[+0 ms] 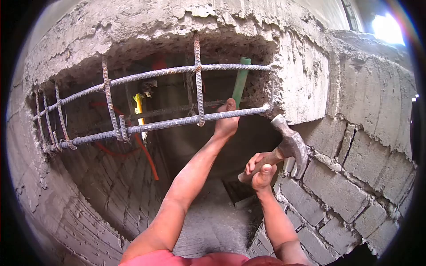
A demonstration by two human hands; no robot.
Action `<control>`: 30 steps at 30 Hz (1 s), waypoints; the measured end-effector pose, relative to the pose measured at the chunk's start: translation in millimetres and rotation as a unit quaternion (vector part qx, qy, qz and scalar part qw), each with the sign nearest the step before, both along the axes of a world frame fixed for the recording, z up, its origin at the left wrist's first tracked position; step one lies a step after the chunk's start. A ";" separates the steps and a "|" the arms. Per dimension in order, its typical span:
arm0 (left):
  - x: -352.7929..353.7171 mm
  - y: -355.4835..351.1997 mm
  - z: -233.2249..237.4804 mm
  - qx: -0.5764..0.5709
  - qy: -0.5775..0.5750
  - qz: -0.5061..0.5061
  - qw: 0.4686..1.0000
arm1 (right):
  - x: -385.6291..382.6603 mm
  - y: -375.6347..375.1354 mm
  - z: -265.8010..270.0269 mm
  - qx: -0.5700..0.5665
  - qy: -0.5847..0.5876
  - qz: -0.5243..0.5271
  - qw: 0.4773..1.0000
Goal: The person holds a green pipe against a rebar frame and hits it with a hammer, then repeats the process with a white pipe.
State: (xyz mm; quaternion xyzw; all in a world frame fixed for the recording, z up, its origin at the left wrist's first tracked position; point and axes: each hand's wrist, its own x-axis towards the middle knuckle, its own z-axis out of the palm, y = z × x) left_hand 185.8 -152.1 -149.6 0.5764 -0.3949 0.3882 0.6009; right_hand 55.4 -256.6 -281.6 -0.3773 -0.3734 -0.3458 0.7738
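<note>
My left hand (227, 126) reaches up to the lower reinforcing bar (177, 123) and grips a green tube (241, 82). The tube stands nearly upright, leaning slightly right, with its top end near the upper bar (159, 72); its lower end is hidden by my hand. In my right hand (263, 172) is a claw hammer (293, 144), held by its wooden handle below the concrete edge. The hammer's head points up and to the right, apart from the tube.
Ribbed steel bars and stirrups (198, 84) cross a chipped opening in the concrete beam (301, 80). An orange conduit (148, 157) hangs behind them on the left. A block wall (333, 186) rises at right. Rough concrete floor (213, 221) lies below.
</note>
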 end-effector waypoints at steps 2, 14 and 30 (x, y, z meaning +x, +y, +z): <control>-6.3 6.9 1.1 0.024 0.027 -0.011 0.999 | 8.6 3.7 -6.6 -0.012 0.005 -0.019 1.000; -45.6 10.9 10.7 0.056 0.218 -0.145 0.964 | -30.8 33.6 42.4 0.052 -0.004 -0.075 0.996; -41.5 12.4 13.4 0.044 0.231 -0.146 0.961 | -48.5 57.9 103.6 0.199 -0.116 0.040 0.972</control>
